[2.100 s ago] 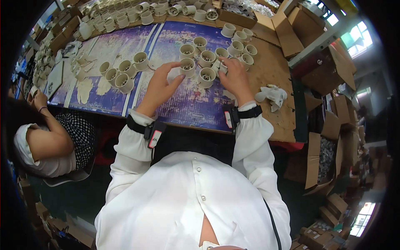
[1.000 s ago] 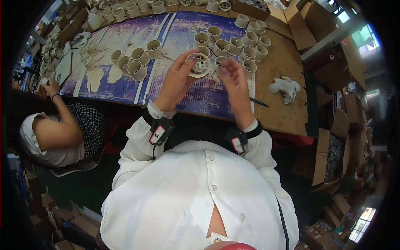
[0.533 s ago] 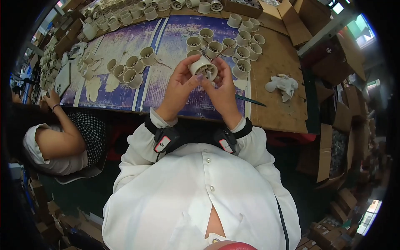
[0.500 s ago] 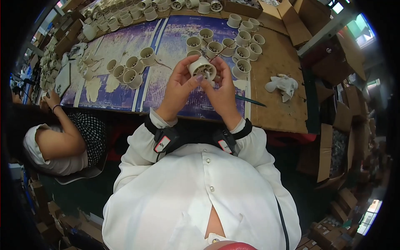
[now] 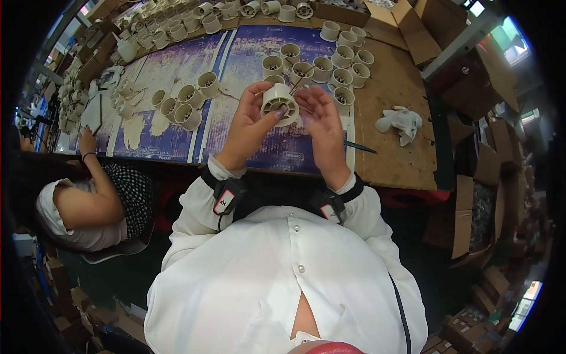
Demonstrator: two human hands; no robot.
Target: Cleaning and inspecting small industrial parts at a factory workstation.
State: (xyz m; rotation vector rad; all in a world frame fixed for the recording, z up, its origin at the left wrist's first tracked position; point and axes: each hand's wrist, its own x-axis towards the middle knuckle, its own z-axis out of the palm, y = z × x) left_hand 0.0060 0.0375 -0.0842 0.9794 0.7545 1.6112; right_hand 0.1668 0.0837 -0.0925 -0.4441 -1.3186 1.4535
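Observation:
My left hand [image 5: 250, 121] grips a cream-white plastic round housing [image 5: 279, 105], its thumb over the spoked open end that faces me. Reddish-brown wires [image 5: 302, 78] rise at the housing's far right side. My right hand [image 5: 323, 118] is just right of the housing, fingers loosely bent and apart, with the fingertips close to the wires; whether they touch them I cannot tell. Just beyond the hands stand several similar white cups [image 5: 302, 71] with small dark parts inside.
More filled cups [image 5: 187, 94] stand on the purple-printed board [image 5: 253, 44] to the left. A crumpled white cloth [image 5: 401, 123] and a thin dark teal tool [image 5: 359, 146] lie at the right. A co-worker [image 5: 88, 200] sits at the left. Open cardboard boxes [image 5: 463, 215] stand at the right.
My right hand has come off the housing's front and moved right, its fingers spreading. The housing, in my left hand, has shifted slightly left. The co-worker's hand has moved a little.

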